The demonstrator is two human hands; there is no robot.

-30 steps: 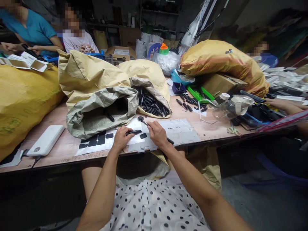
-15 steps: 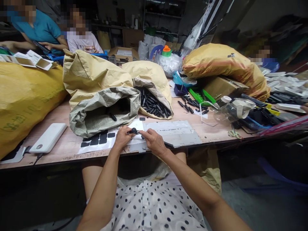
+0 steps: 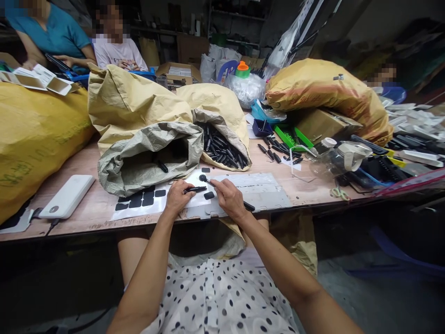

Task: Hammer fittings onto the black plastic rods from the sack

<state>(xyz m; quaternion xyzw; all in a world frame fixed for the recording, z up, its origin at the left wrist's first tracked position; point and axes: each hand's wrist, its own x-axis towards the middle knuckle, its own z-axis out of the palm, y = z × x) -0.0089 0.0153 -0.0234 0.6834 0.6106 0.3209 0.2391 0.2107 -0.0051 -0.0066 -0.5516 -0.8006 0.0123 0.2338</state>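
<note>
My left hand is closed on a slim black pen-shaped part, its tip pointing right. In my right hand is a thin-stemmed black piece with a round head, pinched between thumb and fingers. The head is apart from the slim part, just above it. A black handle-like end sticks out behind my right hand; whether it joins the round-headed piece is hidden. Beneath my hands lies a grey board. Near my right fingers is a black rounded pad. More such pads lie on a white sheet.
Two open sacks lie ahead: one shows a single black part, the other many. A white power bank lies left. Rightward are a green tray, a clear jug and scissors. Two people sit across the table.
My hands have moved apart slightly. The round-headed piece in my right hand has come away from the left hand's part, up and right, leaving the slim part and a pad in view.
</note>
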